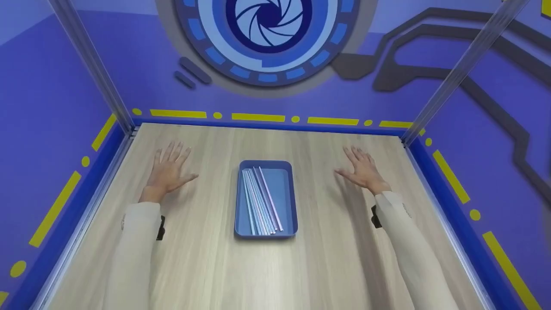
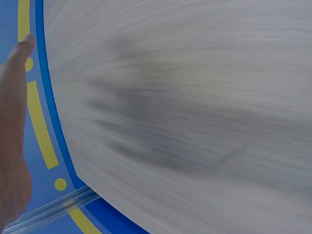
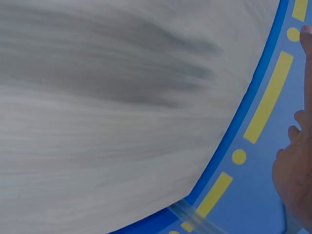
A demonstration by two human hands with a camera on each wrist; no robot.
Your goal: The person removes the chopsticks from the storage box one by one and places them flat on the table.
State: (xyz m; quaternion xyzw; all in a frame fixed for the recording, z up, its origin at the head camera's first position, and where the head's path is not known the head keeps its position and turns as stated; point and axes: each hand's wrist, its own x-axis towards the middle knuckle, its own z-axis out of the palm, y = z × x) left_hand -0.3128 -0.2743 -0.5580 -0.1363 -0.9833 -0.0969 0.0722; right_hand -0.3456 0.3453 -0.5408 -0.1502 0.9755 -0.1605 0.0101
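In the head view a blue rectangular tray (image 1: 284,193) lies near the middle of the table, between the two hands. Several thin, pale sticks that look like drinking straws (image 1: 258,200) lie lengthwise in its left part, some whitish-blue, some lilac. My left hand (image 1: 168,170), to the left of the tray, has its fingers spread and holds nothing. To the right, my right hand (image 1: 361,170) is likewise spread with nothing in it. Both appear raised over the table, casting shadows. Only part of the left hand (image 2: 14,126) and of the right hand (image 3: 297,156) shows in the wrist views.
The wood-grain table (image 1: 206,267) is bordered by blue panels with yellow dashes (image 1: 258,117) at the back and both sides. Metal posts stand at the back left corner (image 1: 92,64) and the back right corner (image 1: 460,73). A dark wrist device (image 1: 376,216) sits under the right sleeve.
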